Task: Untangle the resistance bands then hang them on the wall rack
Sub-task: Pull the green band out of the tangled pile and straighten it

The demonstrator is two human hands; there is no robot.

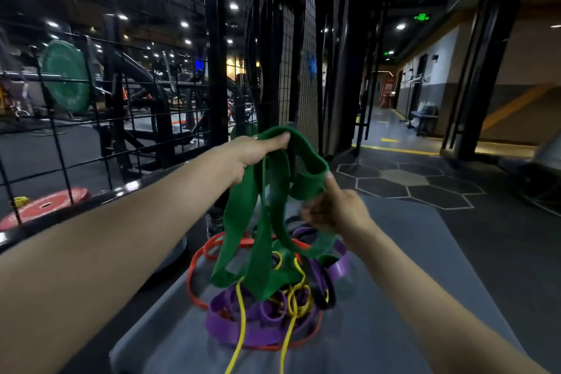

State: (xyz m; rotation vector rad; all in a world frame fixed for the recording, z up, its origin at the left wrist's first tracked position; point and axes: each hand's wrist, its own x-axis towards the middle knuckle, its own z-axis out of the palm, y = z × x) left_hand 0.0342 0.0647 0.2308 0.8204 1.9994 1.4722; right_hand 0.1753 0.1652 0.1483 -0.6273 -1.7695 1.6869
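A wide green resistance band (pixel 243 222) hangs in loops above a tangled pile on a grey mat (pixel 379 328). My left hand (pixel 252 155) pinches its top fold and holds it up. My right hand (pixel 337 209), slightly blurred, grips another loop of the same green band at the right. Under it lie a purple band (pixel 243 328), a thin yellow band (pixel 291 297), an orange-red band (pixel 194 276) and a black band (pixel 324 291), all intertwined. The yellow band runs up through the green loops. A black wire grid wall (pixel 306 70) stands just behind the bands.
A black mesh fence (pixel 91 118) runs along the left, with a red weight plate (pixel 45 206) and a green plate (pixel 65 76) behind it. A black post (pixel 217 48) rises ahead. To the right, hexagon-patterned floor (pixel 403 182) leads into a corridor.
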